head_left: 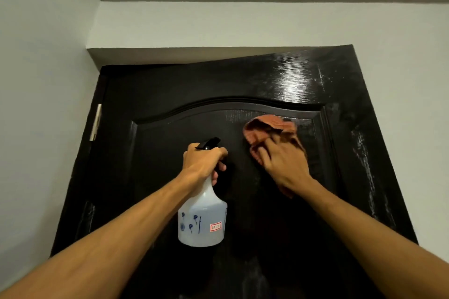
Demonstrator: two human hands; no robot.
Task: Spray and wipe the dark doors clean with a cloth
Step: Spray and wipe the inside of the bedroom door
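Head view: L hand (204, 160) fingers wrap frosted spray bottle (204, 221); R hand (284, 162) fingers bunch crumpled cloth (267, 124) on glossy door (170, 128).

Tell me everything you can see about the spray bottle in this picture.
The translucent white plastic spray bottle has a black trigger head, blue marks and a small red-bordered label on its body. It seems to hold liquid in its lower part and hangs nearly upright before the glossy black panelled door. The left hand alone grips its neck, fingers curled round it.
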